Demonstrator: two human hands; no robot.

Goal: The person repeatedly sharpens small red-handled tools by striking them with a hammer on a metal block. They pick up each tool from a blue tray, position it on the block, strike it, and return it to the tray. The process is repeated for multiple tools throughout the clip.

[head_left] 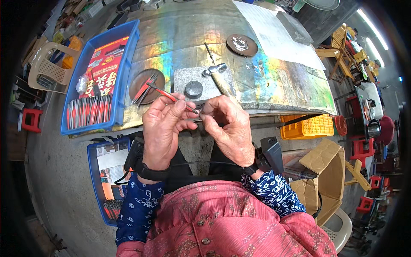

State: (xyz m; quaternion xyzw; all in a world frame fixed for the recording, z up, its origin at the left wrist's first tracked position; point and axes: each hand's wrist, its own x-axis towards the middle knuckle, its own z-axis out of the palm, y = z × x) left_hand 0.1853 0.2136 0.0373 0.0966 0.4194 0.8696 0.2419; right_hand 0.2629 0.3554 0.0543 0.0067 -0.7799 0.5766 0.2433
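My left hand (160, 130) pinches a slim red-and-black tool (166, 93) that slants down to the right, just off the table's near edge. At its lower end the fingers of my right hand (231, 128) are pressed together; what they grip there is too small and hidden to name. Behind my left hand, several similar red-and-black tools (144, 88) lie across a round brown dish (159, 76). Beyond my right hand a hammer (221, 81) rests on a grey stone slab (181, 75), beside a round black block (194, 89).
A blue tray (134, 36) at the left holds a tidy row of red-and-black pieces (89, 112). Farther back are a thin pointed tool (209, 52) and a brown dish (253, 49) with whitish bits. A yellow crate (314, 127) and a cardboard box (332, 175) stand at the right.
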